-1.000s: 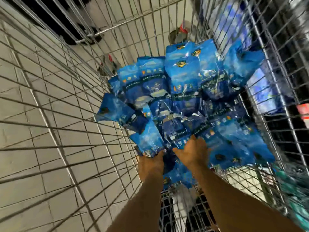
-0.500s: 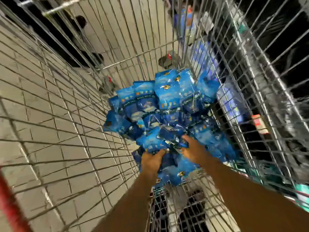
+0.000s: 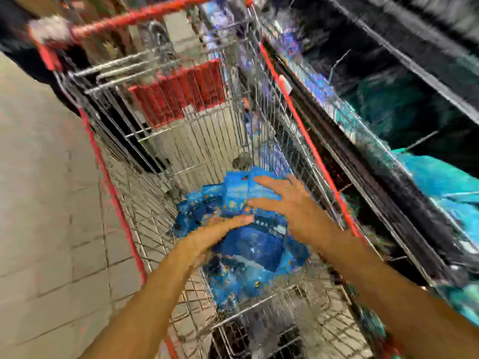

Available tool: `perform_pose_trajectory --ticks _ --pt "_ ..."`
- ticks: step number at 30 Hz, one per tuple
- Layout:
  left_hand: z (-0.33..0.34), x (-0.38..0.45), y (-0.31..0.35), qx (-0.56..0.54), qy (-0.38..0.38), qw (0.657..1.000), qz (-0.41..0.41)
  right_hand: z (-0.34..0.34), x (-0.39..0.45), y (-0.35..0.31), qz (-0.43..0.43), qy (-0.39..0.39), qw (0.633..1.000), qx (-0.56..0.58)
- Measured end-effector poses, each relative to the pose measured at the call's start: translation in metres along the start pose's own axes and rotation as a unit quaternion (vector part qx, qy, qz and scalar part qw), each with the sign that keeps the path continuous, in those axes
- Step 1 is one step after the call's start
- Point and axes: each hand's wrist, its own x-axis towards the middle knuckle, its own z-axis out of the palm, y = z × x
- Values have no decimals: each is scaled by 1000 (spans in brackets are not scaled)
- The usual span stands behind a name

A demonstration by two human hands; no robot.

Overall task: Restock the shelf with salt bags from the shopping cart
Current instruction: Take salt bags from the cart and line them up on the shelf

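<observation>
Two bare hands are reaching into a wire shopping cart [image 3: 259,120] and pressing a bundle of blue salt bags [image 3: 248,244] between them, above the cart's mesh bottom. Printing on the bags is showing as white and orange marks, but motion blur is leaving none of it readable. The left hand [image 3: 215,234] is lying flat against the near side of the bundle, fingers extended toward the right. The right hand [image 3: 290,200] is spreading over the top and far side, fingers straight and splayed, thumb pointing left across a bag. Neither grip is curling closed; both palms are simply bearing on the plastic. More blue bags are lying lower in the cart beneath the bundle. The cart is carrying red trim along its rim, a red handle [image 3: 145,16] at the far end and a red child-seat flap [image 3: 178,92] below that. Pale floor tiles [image 3: 46,203] are stretching away on the left. On the right, a dark shelf [image 3: 388,141] is running alongside the cart, holding teal packages [image 3: 445,182] whose labels are too smeared to make out.
</observation>
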Motion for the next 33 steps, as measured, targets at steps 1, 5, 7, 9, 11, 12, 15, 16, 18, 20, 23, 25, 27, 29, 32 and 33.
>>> perform_pose_trajectory --ticks 1,5,7,9,11,12,15,16,18,20,23,25,27,29,32,33 --pt "13 -19 2 -4 -9 1000 15 -14 -8 -10 -13 35 999 -25" --pt "71 -91 6 -24 20 996 86 -64 -57 -50 144 203 968 41" --pt "95 -119 4 -38 25 992 118 -83 -84 -68 231 308 887 256" --pt "119 -143 4 -52 17 989 138 -101 -116 -84 271 320 779 466" --pt "138 -159 6 -25 4 985 172 -115 -145 -95 316 258 716 567" --pt "148 -167 9 1 -2 982 189 -126 -158 -101 324 222 707 589" --pt "175 -190 18 91 -17 966 242 -147 -189 -118 309 156 703 621" --pt "183 -196 20 103 -20 960 258 -153 -196 -125 298 173 704 621" --pt "201 -206 24 107 -2 953 283 -166 -212 -137 280 250 704 603" --pt "216 -214 28 78 19 955 284 -180 -232 -149 280 337 694 571" --pt "235 -219 30 62 -38 953 295 -198 -264 -168 282 435 693 502" --pt "249 -230 29 64 -107 947 297 -208 -289 -182 283 492 684 459" --pt "262 -241 28 61 -162 936 307 -217 -312 -197 286 527 678 424" --pt "277 -252 28 69 -216 923 312 -226 -336 -215 292 554 678 385" --pt "304 -270 33 90 -276 900 324 -238 -370 -237 294 592 653 369" --pt "315 -278 35 96 -292 891 334 -243 -382 -245 293 602 647 366"
